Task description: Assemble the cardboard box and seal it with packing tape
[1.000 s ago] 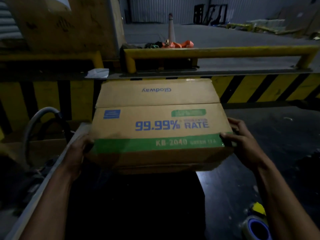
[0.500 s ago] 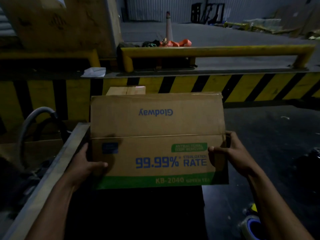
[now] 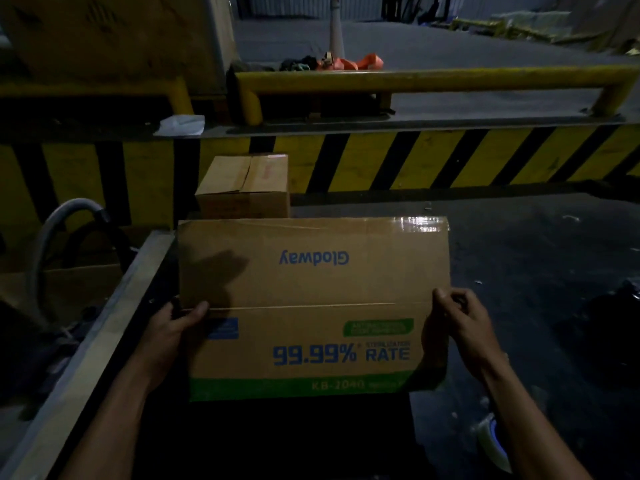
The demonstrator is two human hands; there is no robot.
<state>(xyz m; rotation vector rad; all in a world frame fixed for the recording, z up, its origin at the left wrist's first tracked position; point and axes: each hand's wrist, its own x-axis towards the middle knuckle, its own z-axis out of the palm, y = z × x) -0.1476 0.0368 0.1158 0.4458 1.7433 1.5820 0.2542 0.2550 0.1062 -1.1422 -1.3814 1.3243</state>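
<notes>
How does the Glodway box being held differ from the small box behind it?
The Glodway box is gripped at both sides by the left hand and right hand; the small box stands untouched by the striped barrier. The Glodway box carries bold blue and green print; the small box looks nearly plain. The Glodway box appears wider, though nearer. Both are brown cardboard.

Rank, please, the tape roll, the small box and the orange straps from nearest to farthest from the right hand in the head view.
1. Tape roll, on the floor just below the right hand.
2. Small box, ahead on the left, behind the held box.
3. Orange straps, far beyond the rail.
</notes>
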